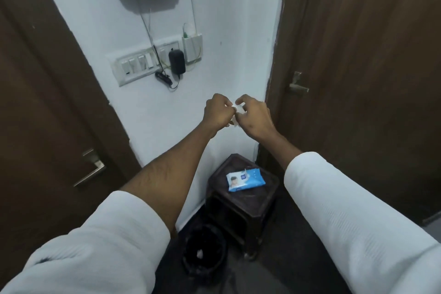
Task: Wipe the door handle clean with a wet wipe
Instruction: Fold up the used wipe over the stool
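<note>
Two hands pinch one wipe beside the door

Both hands meet in front of the white wall, left hand (218,112) and right hand (253,117) with fingertips closed on a small white wet wipe (238,112) between them. Right of the wipe, on the brown door, sits the door handle (298,87), untouched. Below the wipe, a blue wipes pack (245,179) lies on a dark stool (241,207).
</note>
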